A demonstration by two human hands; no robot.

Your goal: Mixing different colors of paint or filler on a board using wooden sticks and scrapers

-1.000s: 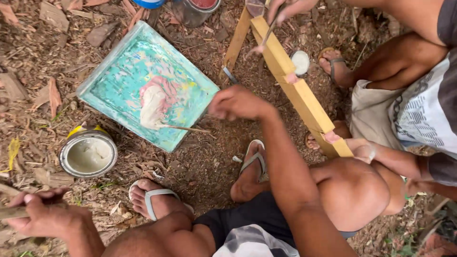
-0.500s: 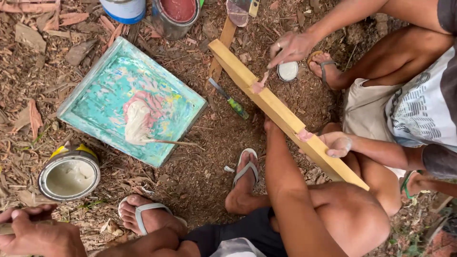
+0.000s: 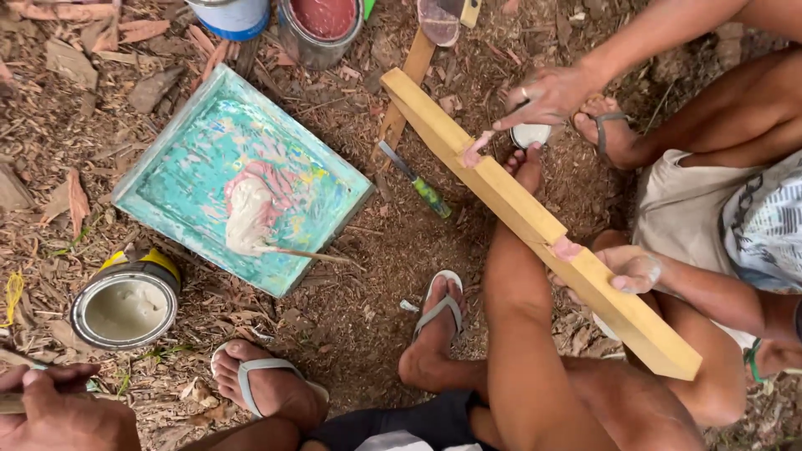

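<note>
Head view: left hand (image 3: 58, 409) curls shut on a stick (image 3: 12, 402) while right hand (image 3: 528, 167), fingers unclear, props the yellow plank (image 3: 535, 221) for a co-worker's painting.

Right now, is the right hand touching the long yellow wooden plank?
Cannot tell. In the head view the long yellow wooden plank crosses over the wrist, and the right hand shows only its fingertips beyond it. Any contact is hidden underneath.
</note>
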